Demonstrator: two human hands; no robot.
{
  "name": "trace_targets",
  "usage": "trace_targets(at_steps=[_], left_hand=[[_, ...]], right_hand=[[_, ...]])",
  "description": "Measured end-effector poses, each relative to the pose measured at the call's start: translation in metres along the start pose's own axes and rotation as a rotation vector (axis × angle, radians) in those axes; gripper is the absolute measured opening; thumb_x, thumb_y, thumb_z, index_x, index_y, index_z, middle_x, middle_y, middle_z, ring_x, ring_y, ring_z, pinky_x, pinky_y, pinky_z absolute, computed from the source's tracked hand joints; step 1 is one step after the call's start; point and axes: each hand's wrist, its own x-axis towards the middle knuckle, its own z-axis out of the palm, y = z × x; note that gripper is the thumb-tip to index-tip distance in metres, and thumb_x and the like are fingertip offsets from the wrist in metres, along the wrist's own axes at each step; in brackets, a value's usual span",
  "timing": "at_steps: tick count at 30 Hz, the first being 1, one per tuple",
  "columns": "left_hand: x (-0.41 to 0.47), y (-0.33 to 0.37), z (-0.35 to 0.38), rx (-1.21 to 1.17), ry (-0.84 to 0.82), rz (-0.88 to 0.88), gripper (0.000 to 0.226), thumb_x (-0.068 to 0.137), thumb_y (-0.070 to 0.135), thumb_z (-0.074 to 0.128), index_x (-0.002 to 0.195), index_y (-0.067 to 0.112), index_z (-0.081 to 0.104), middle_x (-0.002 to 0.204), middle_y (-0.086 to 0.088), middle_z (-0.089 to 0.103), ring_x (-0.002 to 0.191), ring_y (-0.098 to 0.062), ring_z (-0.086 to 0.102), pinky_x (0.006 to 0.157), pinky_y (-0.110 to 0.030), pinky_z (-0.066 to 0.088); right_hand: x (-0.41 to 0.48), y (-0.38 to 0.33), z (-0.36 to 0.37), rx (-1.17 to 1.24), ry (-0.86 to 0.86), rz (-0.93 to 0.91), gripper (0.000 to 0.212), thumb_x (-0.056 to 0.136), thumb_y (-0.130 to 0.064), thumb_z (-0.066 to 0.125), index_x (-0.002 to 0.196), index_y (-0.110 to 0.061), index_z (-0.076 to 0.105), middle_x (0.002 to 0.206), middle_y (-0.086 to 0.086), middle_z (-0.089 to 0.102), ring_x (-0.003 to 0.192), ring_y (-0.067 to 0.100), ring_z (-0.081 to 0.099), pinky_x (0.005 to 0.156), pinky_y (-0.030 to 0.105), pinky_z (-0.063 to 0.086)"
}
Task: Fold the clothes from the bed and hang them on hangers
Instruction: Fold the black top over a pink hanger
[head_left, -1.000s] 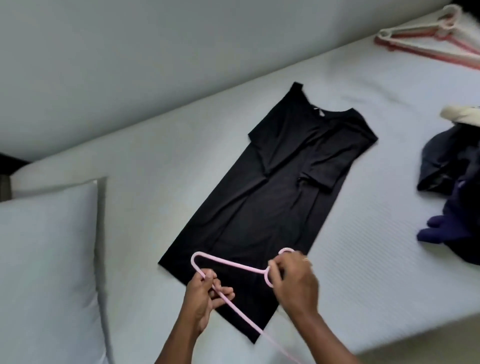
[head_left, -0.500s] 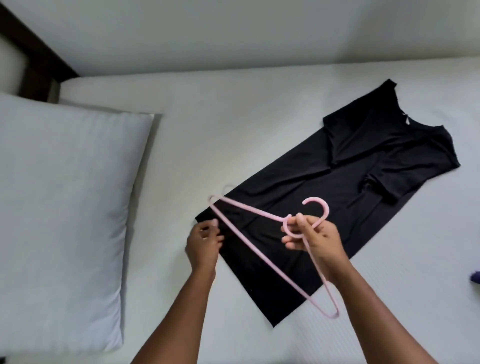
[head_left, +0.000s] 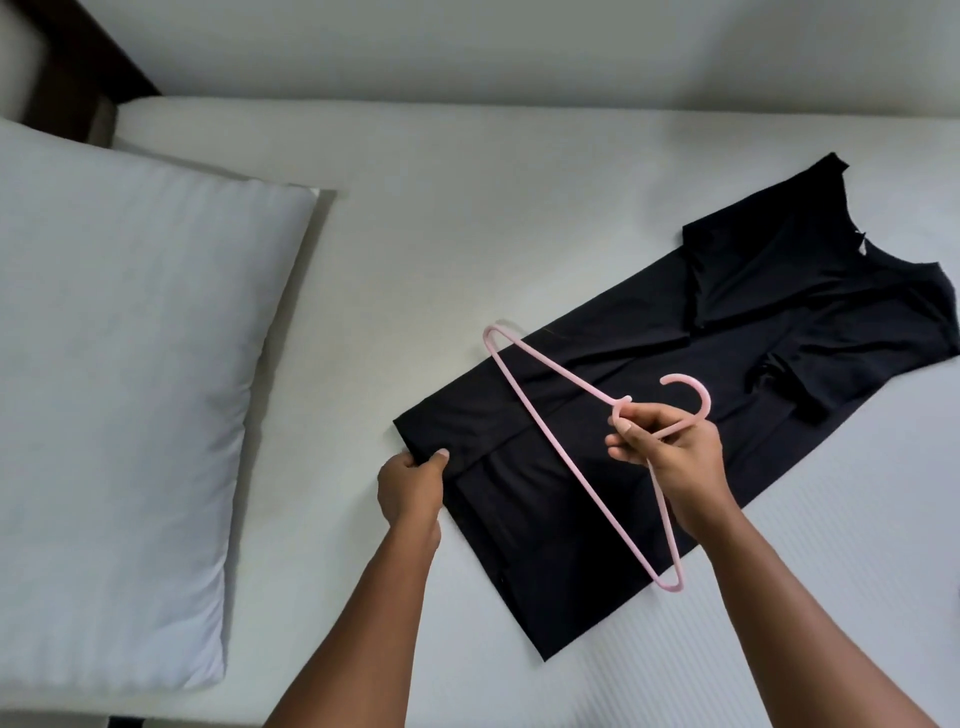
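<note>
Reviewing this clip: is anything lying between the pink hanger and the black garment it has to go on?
Nothing visible does. The right hand holds the pink hanger over the black garment, whose top surface is bare. The left hand pinches the hem corner, off to the hanger's side.

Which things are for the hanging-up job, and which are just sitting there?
For the job:
- black garment, folded lengthwise on the bed
- pink hanger
- left hand, pinching the garment's corner
- right hand, holding the hanger near its hook

Just lying about:
- white pillow
- dark headboard
</note>
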Motion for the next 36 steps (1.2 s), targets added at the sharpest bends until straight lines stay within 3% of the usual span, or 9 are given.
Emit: trace_targets(at_steps=[3,8,14,20,22,25,27,30,36], left_hand=[[-0.016,0.013,0.006,-0.048,-0.022,0.131,0.015,0.09,0.016,0.074,0.104,0.018,0.069,0.098,0.001,0.074,0.09,-0.02,0.071,0.085,-0.046,0.061],[-0.06,0.058,0.06,0.074,-0.107,0.353,0.028,0.085,0.014,0.069,0.109,0.028,0.065,0.09,0.011,0.07,0.081,-0.009,0.068,0.076,-0.029,0.056],[-0.067,0.084,0.148,0.01,-0.192,0.179,0.033,0.077,0.019,0.068,0.11,0.02,0.064,0.102,-0.001,0.071,0.09,-0.03,0.074,0.082,-0.05,0.063],[-0.065,0.078,0.158,-0.255,-0.414,0.184,0.036,0.088,0.004,0.073,0.122,0.012,0.068,0.103,-0.008,0.078,0.099,-0.02,0.076,0.091,-0.039,0.061],[-0.073,0.06,0.136,-0.143,-0.249,0.277,0.022,0.094,-0.001,0.063,0.108,0.013,0.073,0.096,-0.004,0.078,0.092,-0.015,0.077,0.086,-0.034,0.062],[-0.083,0.019,0.102,0.28,-0.106,0.385,0.009,0.097,0.033,0.066,0.098,0.024,0.07,0.092,0.009,0.071,0.09,-0.014,0.071,0.081,-0.031,0.058],[-0.088,-0.007,0.096,0.484,-0.188,0.421,0.042,0.086,0.065,0.067,0.099,0.025,0.067,0.094,0.01,0.066,0.091,-0.014,0.065,0.08,-0.032,0.055],[-0.093,-0.029,0.099,0.712,-0.247,0.416,0.063,0.066,0.09,0.061,0.072,0.028,0.062,0.084,0.007,0.064,0.085,-0.018,0.064,0.075,-0.039,0.058],[-0.111,-0.017,0.106,0.676,-0.307,0.418,0.036,0.094,0.046,0.067,0.076,0.016,0.057,0.073,0.003,0.062,0.067,-0.015,0.059,0.06,-0.029,0.047]], right_hand=[[0.001,-0.005,-0.009,-0.007,0.0,-0.026,0.01,0.095,-0.004,0.074,0.103,-0.001,0.079,0.093,0.022,0.076,0.085,0.039,0.076,0.078,0.043,0.066],[0.003,-0.009,-0.017,-0.038,0.003,-0.049,0.011,0.094,-0.003,0.075,0.103,-0.005,0.08,0.092,0.015,0.078,0.083,0.035,0.078,0.079,0.044,0.066],[0.001,-0.011,-0.019,-0.045,0.015,-0.116,0.014,0.094,-0.006,0.075,0.106,-0.01,0.08,0.089,0.01,0.078,0.081,0.03,0.078,0.075,0.04,0.066],[-0.002,0.0,-0.028,-0.05,0.012,-0.107,0.015,0.095,-0.006,0.075,0.108,-0.01,0.081,0.09,0.009,0.078,0.08,0.029,0.078,0.074,0.042,0.066],[-0.001,0.001,-0.034,-0.053,0.016,-0.08,0.014,0.094,-0.005,0.076,0.106,-0.011,0.081,0.09,0.009,0.079,0.08,0.029,0.078,0.075,0.045,0.066],[0.002,0.003,-0.045,-0.042,0.028,-0.057,0.013,0.094,-0.004,0.075,0.106,-0.007,0.08,0.091,0.011,0.078,0.081,0.032,0.078,0.077,0.05,0.066],[0.004,0.004,-0.051,-0.039,0.028,-0.049,0.013,0.095,-0.003,0.075,0.107,-0.005,0.079,0.092,0.013,0.077,0.083,0.034,0.077,0.078,0.05,0.066],[0.004,0.004,-0.055,-0.047,0.028,-0.033,0.012,0.095,-0.004,0.074,0.107,-0.006,0.079,0.091,0.014,0.077,0.083,0.034,0.077,0.078,0.05,0.065],[0.0,0.0,-0.057,-0.066,0.018,-0.039,0.012,0.096,-0.005,0.074,0.106,-0.007,0.079,0.09,0.014,0.077,0.082,0.032,0.077,0.078,0.05,0.066]])
